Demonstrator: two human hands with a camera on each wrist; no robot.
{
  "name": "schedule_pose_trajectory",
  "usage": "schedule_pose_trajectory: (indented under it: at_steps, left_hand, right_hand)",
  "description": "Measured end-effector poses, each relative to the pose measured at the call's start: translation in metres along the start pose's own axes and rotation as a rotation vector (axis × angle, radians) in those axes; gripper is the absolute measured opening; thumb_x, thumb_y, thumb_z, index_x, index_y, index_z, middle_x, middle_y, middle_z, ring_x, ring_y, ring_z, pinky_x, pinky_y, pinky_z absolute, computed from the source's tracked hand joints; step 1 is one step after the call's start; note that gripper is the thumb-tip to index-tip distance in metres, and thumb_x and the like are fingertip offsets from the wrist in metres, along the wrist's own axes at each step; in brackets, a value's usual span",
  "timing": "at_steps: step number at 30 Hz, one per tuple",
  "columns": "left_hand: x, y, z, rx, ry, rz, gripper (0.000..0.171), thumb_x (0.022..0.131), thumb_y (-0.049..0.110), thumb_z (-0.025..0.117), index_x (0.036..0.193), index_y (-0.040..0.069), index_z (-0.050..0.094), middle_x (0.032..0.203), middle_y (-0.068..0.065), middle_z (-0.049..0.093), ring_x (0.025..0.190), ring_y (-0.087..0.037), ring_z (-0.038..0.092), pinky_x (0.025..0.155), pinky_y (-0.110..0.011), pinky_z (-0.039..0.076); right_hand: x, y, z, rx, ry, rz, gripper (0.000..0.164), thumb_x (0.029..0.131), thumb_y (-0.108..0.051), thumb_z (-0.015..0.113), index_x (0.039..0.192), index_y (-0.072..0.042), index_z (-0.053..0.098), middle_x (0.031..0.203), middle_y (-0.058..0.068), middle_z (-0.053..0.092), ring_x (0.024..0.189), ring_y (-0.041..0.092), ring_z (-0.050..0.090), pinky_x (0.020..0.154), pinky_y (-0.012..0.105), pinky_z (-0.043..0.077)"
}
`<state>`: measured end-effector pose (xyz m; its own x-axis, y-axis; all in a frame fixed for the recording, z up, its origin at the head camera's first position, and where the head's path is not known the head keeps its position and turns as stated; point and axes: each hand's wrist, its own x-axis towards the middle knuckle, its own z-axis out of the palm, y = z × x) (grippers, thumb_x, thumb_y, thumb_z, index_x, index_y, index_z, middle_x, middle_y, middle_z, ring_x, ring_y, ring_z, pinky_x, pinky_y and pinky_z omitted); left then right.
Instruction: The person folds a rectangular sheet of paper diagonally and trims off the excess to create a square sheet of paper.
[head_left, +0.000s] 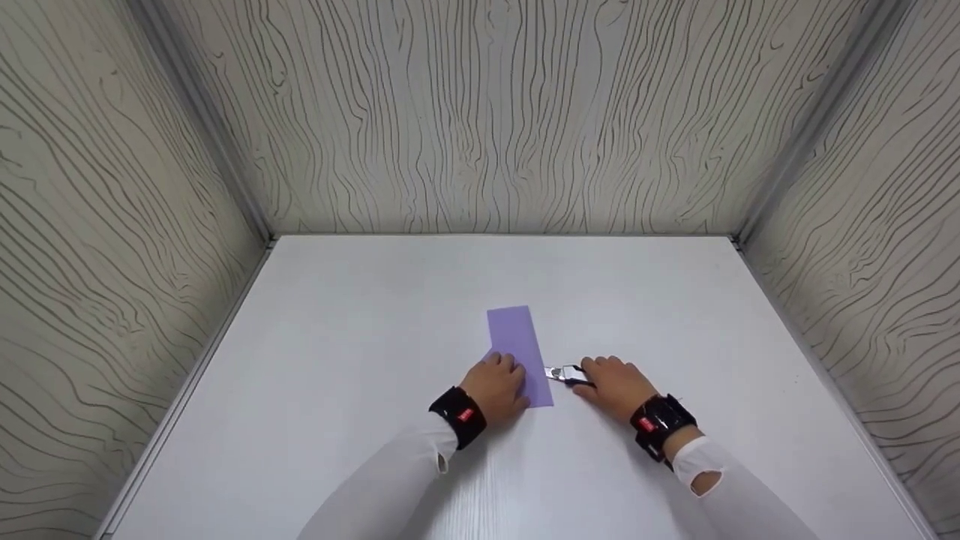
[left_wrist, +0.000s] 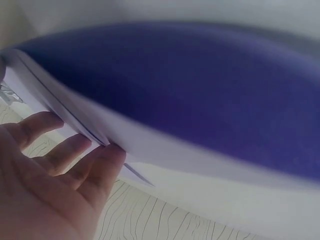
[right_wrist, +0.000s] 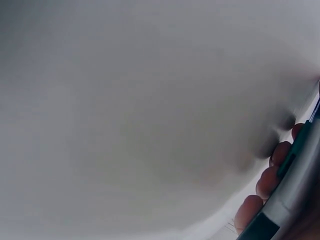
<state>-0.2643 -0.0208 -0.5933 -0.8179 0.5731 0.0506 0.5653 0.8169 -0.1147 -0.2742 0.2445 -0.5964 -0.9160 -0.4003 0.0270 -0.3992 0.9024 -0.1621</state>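
Observation:
A purple sheet of paper, apparently folded into a narrow strip, is at the middle of the white table. My left hand holds it at its lower left part. In the left wrist view the fingertips touch the layered edge of the paper, which looms large and blurred. My right hand grips a plier-shaped hole punch with silver and dark handles. Its metal end meets the paper's right edge. Only part of the punch's handle shows in the right wrist view, with curled fingers around it.
The white table is bounded by wood-grain panels at the back and both sides. Metal corner posts stand at the back corners. Black bands circle both wrists, below white sleeves.

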Motion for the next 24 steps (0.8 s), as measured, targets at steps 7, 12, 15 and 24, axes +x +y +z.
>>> schedule_pose_trajectory:
  at_steps: [7,12,15,24]
  left_hand:
    - [-0.003,0.0,-0.01,-0.002,-0.011,0.003,0.051,0.105,0.052,0.063,0.135,0.011,0.069,0.128,-0.008,0.071,0.114,-0.024,0.066,0.1,-0.035,0.06]
    - [-0.004,0.001,-0.012,-0.003,-0.019,0.012,0.052,0.106,0.052,0.062,0.136,0.01,0.068,0.128,-0.008,0.071,0.114,-0.024,0.066,0.102,-0.036,0.06]
    - [-0.004,0.001,-0.011,0.003,-0.021,0.012,0.053,0.106,0.052,0.062,0.137,0.01,0.068,0.128,-0.008,0.071,0.114,-0.024,0.066,0.103,-0.036,0.06]
    - [-0.003,0.001,-0.015,-0.02,-0.05,0.001,0.054,0.106,0.051,0.061,0.141,0.01,0.067,0.131,-0.009,0.07,0.117,-0.024,0.066,0.106,-0.036,0.059]
  right_hand:
    - [0.005,-0.001,0.001,-0.017,0.014,-0.031,0.035,0.102,-0.037,0.074,0.109,-0.005,0.064,0.088,0.011,0.067,0.082,0.029,0.064,0.072,0.052,0.056]
    - [0.005,-0.002,0.002,-0.025,-0.006,0.007,0.033,0.102,-0.037,0.074,0.11,-0.006,0.065,0.089,0.01,0.069,0.083,0.029,0.064,0.075,0.051,0.057]
    - [0.006,-0.004,0.0,-0.015,-0.013,-0.004,0.034,0.103,-0.038,0.073,0.112,-0.006,0.065,0.091,0.011,0.069,0.084,0.03,0.065,0.075,0.052,0.057]
    - [0.006,-0.001,-0.005,-0.009,-0.014,0.02,0.031,0.103,-0.036,0.073,0.107,-0.007,0.064,0.087,0.01,0.066,0.082,0.029,0.063,0.073,0.051,0.056]
